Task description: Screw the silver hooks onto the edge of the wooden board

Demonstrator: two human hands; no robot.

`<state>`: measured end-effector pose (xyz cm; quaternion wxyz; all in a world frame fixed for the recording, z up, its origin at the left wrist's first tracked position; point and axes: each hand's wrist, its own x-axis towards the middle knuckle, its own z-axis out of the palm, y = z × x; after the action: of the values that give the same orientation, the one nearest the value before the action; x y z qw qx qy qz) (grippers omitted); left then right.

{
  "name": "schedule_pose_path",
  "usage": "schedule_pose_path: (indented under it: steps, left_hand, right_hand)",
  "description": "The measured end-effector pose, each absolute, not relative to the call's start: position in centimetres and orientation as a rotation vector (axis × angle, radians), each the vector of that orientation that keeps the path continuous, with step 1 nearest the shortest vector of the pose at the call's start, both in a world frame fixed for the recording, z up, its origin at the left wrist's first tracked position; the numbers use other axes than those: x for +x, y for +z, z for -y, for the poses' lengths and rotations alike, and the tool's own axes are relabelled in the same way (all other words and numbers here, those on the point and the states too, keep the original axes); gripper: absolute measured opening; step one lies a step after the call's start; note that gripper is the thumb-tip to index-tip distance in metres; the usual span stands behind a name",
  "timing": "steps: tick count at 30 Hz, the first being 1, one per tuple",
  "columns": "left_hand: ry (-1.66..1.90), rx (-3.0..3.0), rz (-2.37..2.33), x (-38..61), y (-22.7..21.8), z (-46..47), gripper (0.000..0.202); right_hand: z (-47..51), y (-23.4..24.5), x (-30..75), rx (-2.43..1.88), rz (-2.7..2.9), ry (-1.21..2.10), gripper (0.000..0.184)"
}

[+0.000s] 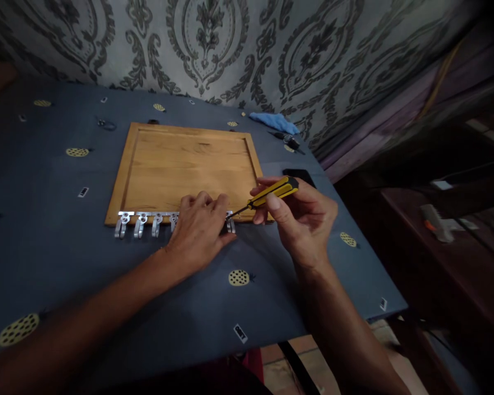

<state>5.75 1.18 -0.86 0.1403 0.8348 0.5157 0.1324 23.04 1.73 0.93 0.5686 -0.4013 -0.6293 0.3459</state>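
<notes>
A silver metal rail of hooks [164,213] lies along the near edge of the rectangular golden-brown wooden panel with a raised frame [193,164]; its hooks jut past that edge. The slim shank of the yellow-and-black-handled screwdriver [271,193] reaches the rail near the panel's near right corner, at a slant. Whether the tip sits in a screw is too small to tell. For good work here, I would judge, the shank should stand more upright over the screw head, with steady downward pressure, so the tip does not slip towards the fingers beside it; the rail should stay parallel to the panel's edge.

The rail's middle lies under the left hand [201,225], which drapes over the panel's near edge, fingers bent and thumb out to the right; I cannot tell whether it grips the rail or only presses. The right hand [302,219], beyond the panel's near right corner, pinches the screwdriver handle between thumb and fingers, apart from the rail.
</notes>
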Motion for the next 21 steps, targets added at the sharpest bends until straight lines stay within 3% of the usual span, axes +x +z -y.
schedule_pose_path:
  steps: [4, 11, 21]
  left_hand:
    - [0.379, 2.406, -1.481, 5.76, -0.71, -1.17, 0.044]
    - [0.388, 2.414, -1.486, 5.79, -0.75, -1.19, 0.041]
    - [0.432, 2.421, -1.483, 5.66, -1.13, -1.13, 0.044]
  right_hand:
    - [-1.62, 1.24, 22.78, -0.944, 1.465, 0.795, 0.014]
    - [-1.57, 1.48, 22.33, -0.968, 1.406, 0.787, 0.029]
    - [-1.66, 0.65, 22.59, -0.908, 1.348, 0.697, 0.023]
